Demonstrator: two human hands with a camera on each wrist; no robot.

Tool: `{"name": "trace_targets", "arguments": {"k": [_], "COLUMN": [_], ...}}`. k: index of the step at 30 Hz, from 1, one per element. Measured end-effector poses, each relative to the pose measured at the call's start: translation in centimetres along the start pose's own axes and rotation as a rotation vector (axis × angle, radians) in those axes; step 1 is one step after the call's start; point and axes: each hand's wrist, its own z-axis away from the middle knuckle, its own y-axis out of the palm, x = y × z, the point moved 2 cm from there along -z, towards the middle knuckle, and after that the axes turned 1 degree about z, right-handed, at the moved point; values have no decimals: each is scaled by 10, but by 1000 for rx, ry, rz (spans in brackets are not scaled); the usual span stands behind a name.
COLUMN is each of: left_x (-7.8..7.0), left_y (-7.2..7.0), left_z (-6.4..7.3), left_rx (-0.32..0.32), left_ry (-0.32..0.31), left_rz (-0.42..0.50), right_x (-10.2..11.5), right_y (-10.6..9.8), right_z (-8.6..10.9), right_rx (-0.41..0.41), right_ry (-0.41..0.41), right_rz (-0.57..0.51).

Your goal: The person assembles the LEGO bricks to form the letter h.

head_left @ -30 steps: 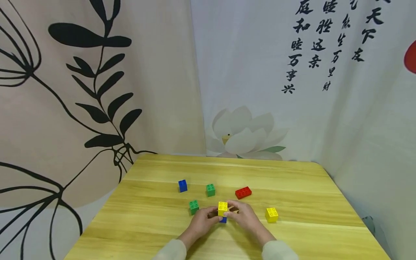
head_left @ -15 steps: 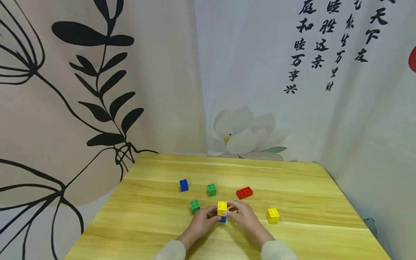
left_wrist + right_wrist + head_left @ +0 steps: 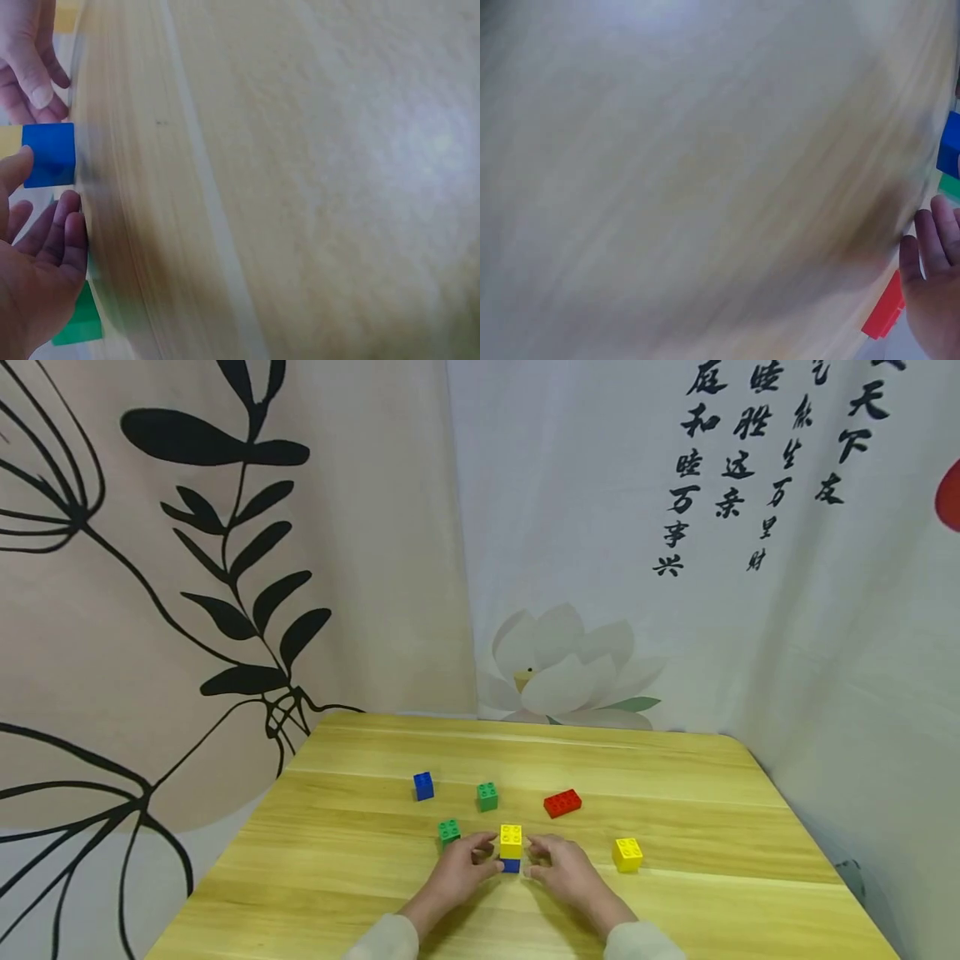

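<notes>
A yellow toy building brick point(image 3: 511, 840) sits on top of a blue brick point(image 3: 511, 866), making a small upright stack near the table's front. To its left is my left hand point(image 3: 459, 865), fingers loosely bent and the thumb tip right at the stack's side; in the left wrist view that thumb overlaps the edge of the blue brick point(image 3: 51, 156). My right hand point(image 3: 567, 870) is on the other side, a small gap from the stack, fingers relaxed. Just beyond my left hand stands a green brick point(image 3: 449, 832), partly covered by it.
Farther back on the wooden table point(image 3: 360, 877) lie a blue brick point(image 3: 423, 786), another green brick point(image 3: 487, 797) and a longer red brick point(image 3: 562, 803). A second yellow brick point(image 3: 627, 855) is to the right of my right hand. A printed curtain point(image 3: 390, 568) hangs behind the table.
Both hands have let go of the yellow brick and drawn apart to either side, so more of the blue brick under it shows. The stack stays standing; the other bricks have not moved.
</notes>
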Motion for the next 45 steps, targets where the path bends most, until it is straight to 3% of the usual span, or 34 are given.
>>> {"name": "trace_targets", "arguments": {"k": [14,26,37,45], "left_x": [-13,-31,-10,5], "left_y": [-26,-67,-92,-92], "left_z": [12,5,-5,-3], "left_rx": [-19,-208,-321,-316], "left_ry": [-22,11,-41,-66], "left_rz": [53,43,-9,-21], "right_x": [7,8,-20,-46], "right_y": [-22,-61,-111,-111], "right_z": [8,14,34,54], "right_rx": [-44,-195,-355,-482], "right_ry": [-18,67,151,250], "right_rz": [13,-16,-7,-88]}}
